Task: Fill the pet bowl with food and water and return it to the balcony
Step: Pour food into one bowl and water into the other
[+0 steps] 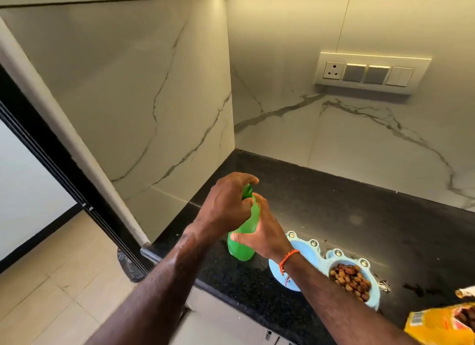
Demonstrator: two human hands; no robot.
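Observation:
A green plastic bottle (243,244) stands on the black counter (347,211) near the left corner. My right hand (264,231) wraps its body. My left hand (228,203) is closed over the bottle's green cap at the top. Just right of the bottle lies a light blue double pet bowl (321,257). Its right compartment holds brown kibble (352,280); the left compartment is mostly hidden under my right wrist.
A yellow pet food bag (437,326) lies open at the counter's front right. Marble walls close the corner behind and to the left. A switch panel (370,73) sits on the back wall. The counter's front edge runs below my arms, tiled floor at left.

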